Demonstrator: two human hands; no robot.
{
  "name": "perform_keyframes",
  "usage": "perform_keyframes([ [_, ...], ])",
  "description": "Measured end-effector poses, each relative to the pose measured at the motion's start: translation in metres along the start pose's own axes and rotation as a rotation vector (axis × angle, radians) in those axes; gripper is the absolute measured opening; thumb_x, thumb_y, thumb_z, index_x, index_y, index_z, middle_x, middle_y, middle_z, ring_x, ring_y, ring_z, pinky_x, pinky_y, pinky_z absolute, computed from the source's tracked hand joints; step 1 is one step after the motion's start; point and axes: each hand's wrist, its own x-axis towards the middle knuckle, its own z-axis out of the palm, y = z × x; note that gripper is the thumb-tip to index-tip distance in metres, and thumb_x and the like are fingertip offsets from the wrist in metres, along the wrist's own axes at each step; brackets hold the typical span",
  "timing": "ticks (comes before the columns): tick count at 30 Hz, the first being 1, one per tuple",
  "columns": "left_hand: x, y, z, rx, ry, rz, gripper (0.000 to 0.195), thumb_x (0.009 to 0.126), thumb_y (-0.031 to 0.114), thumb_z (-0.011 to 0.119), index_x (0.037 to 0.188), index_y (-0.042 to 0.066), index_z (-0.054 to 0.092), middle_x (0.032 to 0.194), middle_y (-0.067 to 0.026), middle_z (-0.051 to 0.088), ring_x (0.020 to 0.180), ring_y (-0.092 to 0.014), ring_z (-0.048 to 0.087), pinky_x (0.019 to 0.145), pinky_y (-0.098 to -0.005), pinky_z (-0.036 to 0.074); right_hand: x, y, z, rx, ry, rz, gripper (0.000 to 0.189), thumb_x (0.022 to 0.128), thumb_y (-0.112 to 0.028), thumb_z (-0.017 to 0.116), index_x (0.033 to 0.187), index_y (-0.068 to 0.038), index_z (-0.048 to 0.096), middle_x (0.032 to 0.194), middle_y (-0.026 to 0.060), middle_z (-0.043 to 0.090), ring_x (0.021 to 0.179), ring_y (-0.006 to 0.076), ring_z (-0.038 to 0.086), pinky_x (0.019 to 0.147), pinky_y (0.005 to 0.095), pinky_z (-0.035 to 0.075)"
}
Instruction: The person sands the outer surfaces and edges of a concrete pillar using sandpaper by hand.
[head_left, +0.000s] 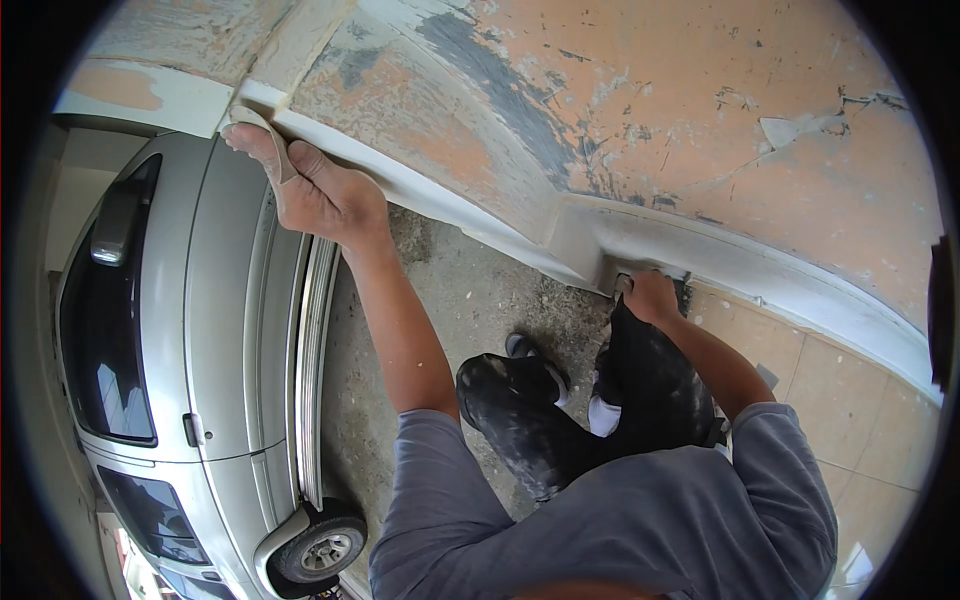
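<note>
A bent sheet of sandpaper (271, 139) lies over the fingers of my left hand (319, 187), at the corner of a white wall edge (420, 202) at upper left. The sheet passes between my thumb and fingers. My right hand (651, 296) is low at the base of the wall, close to my knee, with its fingers curled; a small greyish thing shows by its fingertips, too little of it visible to name. Above both hands spreads the peach-coloured wall (675, 97), with grey and white patches of filler and scraped paint.
A silver vehicle (232, 315) with a running board (311, 375) stands close on the left. Rough concrete floor (442, 285) lies between it and my legs. Beige floor tiles (832, 375) begin at right, beside a white ledge (810, 300) along the wall's foot.
</note>
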Motion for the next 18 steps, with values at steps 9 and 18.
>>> perform_keyframes([
  [9, -0.165, 0.034, 0.03, -0.051, -0.041, -0.038, 0.045, 0.097, 0.004, 0.035, 0.137, -0.017, 0.028, 0.14, -0.0364, 0.03, 0.131, -0.04, 0.036, 0.106, -0.0415, 0.034, 0.001, -0.001, -0.001, -0.046, -0.03, 0.037, 0.032, 0.084, -0.029, 0.051, 0.083, -0.001, 0.067, 0.087, 0.02, 0.066, 0.09, 0.0372, 0.062, 0.08, 0.0513, 0.046],
  [18, -0.066, 0.048, 0.021, -0.085, 0.045, -0.112, 0.05, 0.092, -0.001, 0.04, 0.139, -0.014, 0.028, 0.139, -0.0363, 0.033, 0.128, -0.045, 0.038, 0.103, -0.0437, 0.037, -0.004, -0.004, -0.005, -0.01, -0.04, 0.015, 0.033, 0.086, -0.031, 0.052, 0.087, -0.002, 0.068, 0.086, 0.019, 0.066, 0.09, 0.0369, 0.061, 0.08, 0.0519, 0.045],
])
